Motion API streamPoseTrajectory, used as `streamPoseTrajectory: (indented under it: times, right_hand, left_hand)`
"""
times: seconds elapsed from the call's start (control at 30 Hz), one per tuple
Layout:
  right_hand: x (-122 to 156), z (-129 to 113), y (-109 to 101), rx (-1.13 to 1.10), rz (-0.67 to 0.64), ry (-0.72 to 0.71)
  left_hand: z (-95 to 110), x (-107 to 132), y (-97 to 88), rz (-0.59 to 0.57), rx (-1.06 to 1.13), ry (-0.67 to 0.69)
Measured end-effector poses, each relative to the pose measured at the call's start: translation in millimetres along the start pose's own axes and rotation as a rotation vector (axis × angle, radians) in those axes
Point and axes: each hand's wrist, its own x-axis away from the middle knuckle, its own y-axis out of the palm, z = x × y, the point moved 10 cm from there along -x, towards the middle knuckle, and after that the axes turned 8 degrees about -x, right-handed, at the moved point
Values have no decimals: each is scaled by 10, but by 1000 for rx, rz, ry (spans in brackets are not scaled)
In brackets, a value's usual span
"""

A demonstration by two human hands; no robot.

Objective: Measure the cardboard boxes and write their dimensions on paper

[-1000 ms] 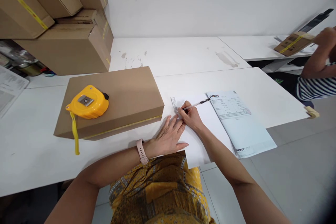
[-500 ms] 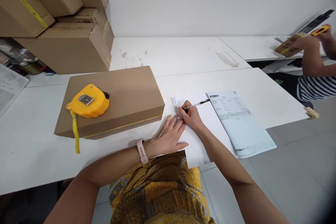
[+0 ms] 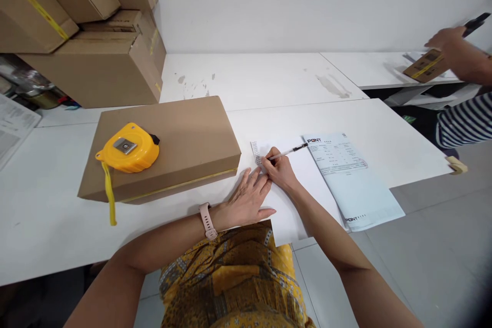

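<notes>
My right hand (image 3: pixel 280 169) pinches a pen (image 3: pixel 288 152), its tip down at the lower end of a narrow column of small marks on the left edge of a white paper sheet (image 3: pixel 290 215). Flat beside it, my left hand (image 3: pixel 251 197) lies with fingers stretched out, the fingertips next to the right hand. A printed light-blue form (image 3: pixel 357 184) overlaps the right side of the sheet. To the left is a closed cardboard box (image 3: pixel 192 133) with yellow tape along its side. On its top rests a yellow tape measure (image 3: pixel 128 147), its strap hanging over the front edge.
Several cardboard boxes (image 3: pixel 96 72) are stacked at the back left against the wall. A printed sheet (image 3: pixel 15 123) lies at the far left. On the right, a co-worker's hand (image 3: pixel 457 54) is over a small taped box (image 3: pixel 425 65) on another table.
My hands and the pen have hardly moved. At the right, the co-worker's arm has shifted over the small box, and the yellow tool they held no longer shows.
</notes>
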Motion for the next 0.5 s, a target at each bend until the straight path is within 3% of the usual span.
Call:
streamPoseTrajectory:
  times: [0.5]
  right_hand:
    - [2, 3, -13, -26, 13, 26]
  left_hand:
    - [7, -1, -36, 11, -7, 1]
